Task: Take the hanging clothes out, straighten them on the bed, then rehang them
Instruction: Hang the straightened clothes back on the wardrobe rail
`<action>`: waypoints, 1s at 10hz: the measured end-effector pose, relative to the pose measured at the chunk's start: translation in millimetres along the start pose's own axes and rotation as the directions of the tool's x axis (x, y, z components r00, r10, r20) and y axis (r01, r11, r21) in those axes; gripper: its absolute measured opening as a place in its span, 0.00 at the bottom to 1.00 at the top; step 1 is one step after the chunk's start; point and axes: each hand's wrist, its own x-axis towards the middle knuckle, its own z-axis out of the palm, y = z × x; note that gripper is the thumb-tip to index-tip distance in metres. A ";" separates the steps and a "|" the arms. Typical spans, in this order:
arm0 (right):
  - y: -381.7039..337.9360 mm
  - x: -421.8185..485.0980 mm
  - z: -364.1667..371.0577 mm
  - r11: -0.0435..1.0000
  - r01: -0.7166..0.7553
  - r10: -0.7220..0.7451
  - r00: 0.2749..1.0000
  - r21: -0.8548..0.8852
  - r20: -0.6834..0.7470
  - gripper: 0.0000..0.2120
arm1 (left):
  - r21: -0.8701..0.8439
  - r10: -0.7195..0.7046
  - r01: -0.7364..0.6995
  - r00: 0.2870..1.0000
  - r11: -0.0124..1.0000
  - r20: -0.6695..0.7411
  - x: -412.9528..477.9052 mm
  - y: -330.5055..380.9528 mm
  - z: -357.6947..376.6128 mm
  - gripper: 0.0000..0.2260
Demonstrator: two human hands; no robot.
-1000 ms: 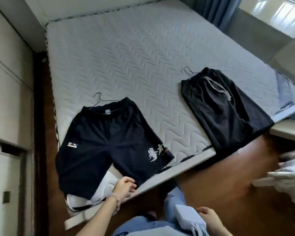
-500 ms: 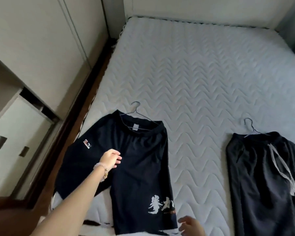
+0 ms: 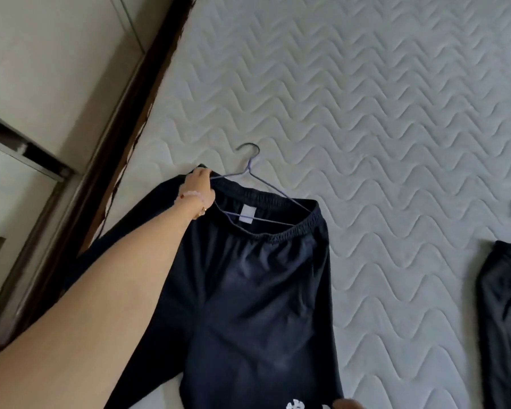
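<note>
Dark navy shorts [image 3: 257, 293] with a white print at the hem lie flat on the quilted white mattress [image 3: 366, 113]. A thin wire hanger [image 3: 250, 169] sits in their elastic waistband, its hook pointing up the bed. My left hand [image 3: 199, 185] reaches across and pinches the waistband's left corner, beside the hanger's left end. Only a fingertip of my right hand [image 3: 347, 404] shows at the bottom edge, at the shorts' right hem; its grip is hidden. A second pair of black trousers [image 3: 505, 320] lies at the right edge.
A dark wooden bed frame [image 3: 124, 122] runs diagonally along the mattress's left side. Beyond it stand pale wardrobe doors [image 3: 42, 69], with a dark gap where one is open.
My head has moved closer over the bed. My left hand went from the shorts' middle up to the waistband's left corner and closed on it. My right hand stays at the hem.
</note>
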 end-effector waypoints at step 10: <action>-114.9 -147.1 157.7 0.921 -0.173 0.169 0.985 -0.348 -0.043 0.09 | -0.330 0.248 -0.136 0.912 0.934 0.328 -207.7 -43.3 -54.8 0.21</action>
